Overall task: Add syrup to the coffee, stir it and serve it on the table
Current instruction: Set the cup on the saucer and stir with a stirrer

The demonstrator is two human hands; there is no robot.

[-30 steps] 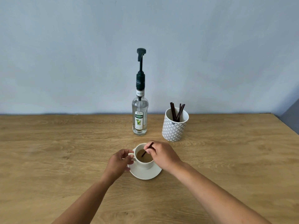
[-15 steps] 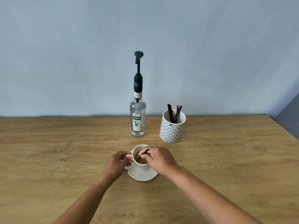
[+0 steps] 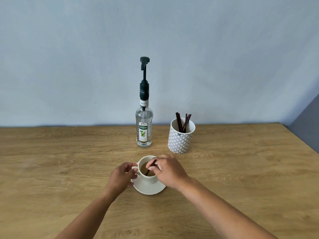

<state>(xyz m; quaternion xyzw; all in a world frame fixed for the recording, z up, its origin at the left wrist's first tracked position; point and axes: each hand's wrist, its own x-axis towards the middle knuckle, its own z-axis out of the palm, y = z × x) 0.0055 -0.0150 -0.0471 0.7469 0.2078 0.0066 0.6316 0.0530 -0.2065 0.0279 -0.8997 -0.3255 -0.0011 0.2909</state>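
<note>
The cup [image 3: 147, 171] stands on its saucer [image 3: 149, 188] near the front middle of the table [image 3: 51, 169], with the coffee [image 3: 144, 167] visible inside it; the saucer lies flat and catches any drip from the rim. The left hand [image 3: 120, 176] closes thumb and forefinger around the cup handle [image 3: 135, 168] on the cup's left side; this grip appears intended to brace the cup against the sideways push of stirring. The right hand [image 3: 168, 171] pinches a dark stirrer [image 3: 150, 167] between thumb and fingertips [image 3: 151, 168], narrow and closed on the stick; the stick slants down and to the left, its lower end in the liquid, its upper end just above the pinch. The cup sits between the two hands, touching the left and just beside the right. The syrup bottle [image 3: 144, 130] with pump head stands upright behind the cup, apart from it; the patterned holder [image 3: 180, 140] with spare stirrers [image 3: 183, 122] stands to the bottle's right. Judged step: stirring; serving remains.
</note>
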